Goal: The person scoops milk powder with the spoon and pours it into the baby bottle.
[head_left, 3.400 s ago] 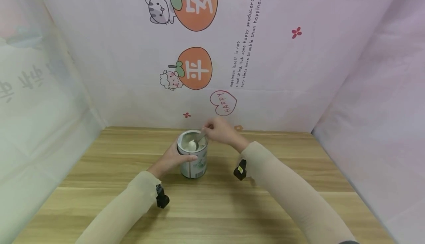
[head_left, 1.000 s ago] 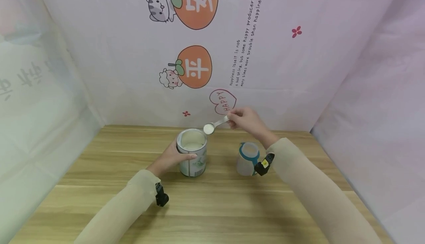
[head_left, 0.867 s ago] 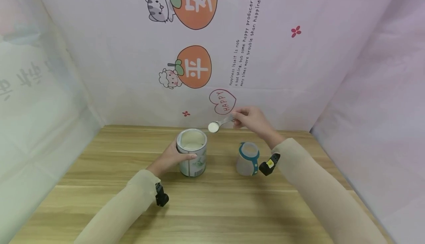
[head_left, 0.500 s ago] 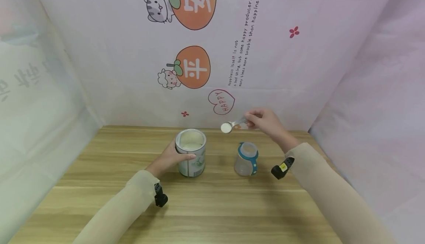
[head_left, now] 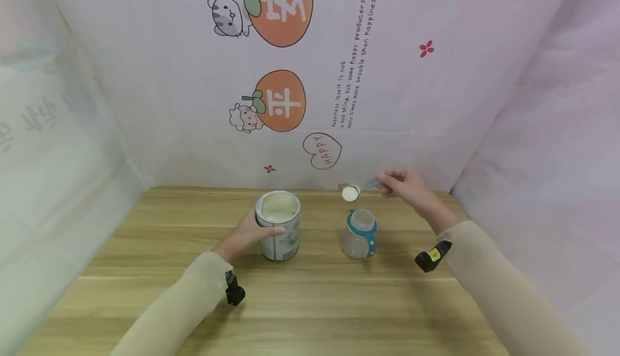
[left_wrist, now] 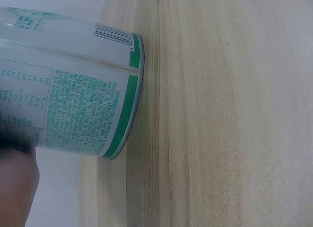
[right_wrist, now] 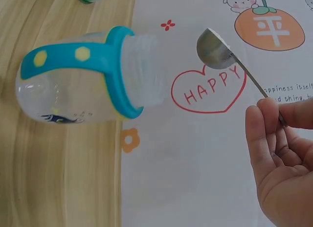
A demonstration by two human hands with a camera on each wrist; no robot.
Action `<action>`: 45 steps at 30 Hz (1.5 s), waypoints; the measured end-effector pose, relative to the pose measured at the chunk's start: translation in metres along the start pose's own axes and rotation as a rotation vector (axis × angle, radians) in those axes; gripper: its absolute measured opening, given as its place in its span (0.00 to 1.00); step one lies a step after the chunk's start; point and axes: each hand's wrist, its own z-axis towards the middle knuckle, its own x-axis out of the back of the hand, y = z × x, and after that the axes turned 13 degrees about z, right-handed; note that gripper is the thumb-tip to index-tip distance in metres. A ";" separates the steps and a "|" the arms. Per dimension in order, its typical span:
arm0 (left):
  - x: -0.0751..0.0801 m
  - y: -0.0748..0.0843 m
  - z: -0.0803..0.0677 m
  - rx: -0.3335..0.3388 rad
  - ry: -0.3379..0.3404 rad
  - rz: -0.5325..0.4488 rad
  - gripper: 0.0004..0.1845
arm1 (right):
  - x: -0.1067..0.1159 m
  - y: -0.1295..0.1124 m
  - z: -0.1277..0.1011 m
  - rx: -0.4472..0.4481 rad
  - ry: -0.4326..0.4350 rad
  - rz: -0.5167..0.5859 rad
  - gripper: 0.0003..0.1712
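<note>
Since a second ago the right hand (head_left: pixel 404 185) has carried the spoon (head_left: pixel 356 190), its bowl heaped with white powder, rightward away from the tin (head_left: pixel 278 225) until the bowl hangs just above the open mouth of the baby bottle (head_left: pixel 359 233). Nearest on the desk (head_left: pixel 310 302), the left hand (head_left: pixel 247 233) wraps its fingers round the open tin's side, holding it upright, with the bottle standing just to its right. Farther back, the right hand pinches the spoon's thin handle between thumb and fingertips, before the printed backdrop (head_left: pixel 290 76).
</note>
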 end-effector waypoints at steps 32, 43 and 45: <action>-0.002 0.000 -0.001 0.011 0.020 0.019 0.52 | 0.023 0.038 -0.038 0.006 -0.002 -0.027 0.27; 0.000 -0.006 0.003 0.010 0.011 0.010 0.52 | 0.017 0.034 -0.041 0.074 0.012 -0.138 0.27; 0.001 -0.007 0.003 0.014 0.006 0.001 0.52 | 0.015 0.034 -0.042 0.102 0.018 -0.167 0.26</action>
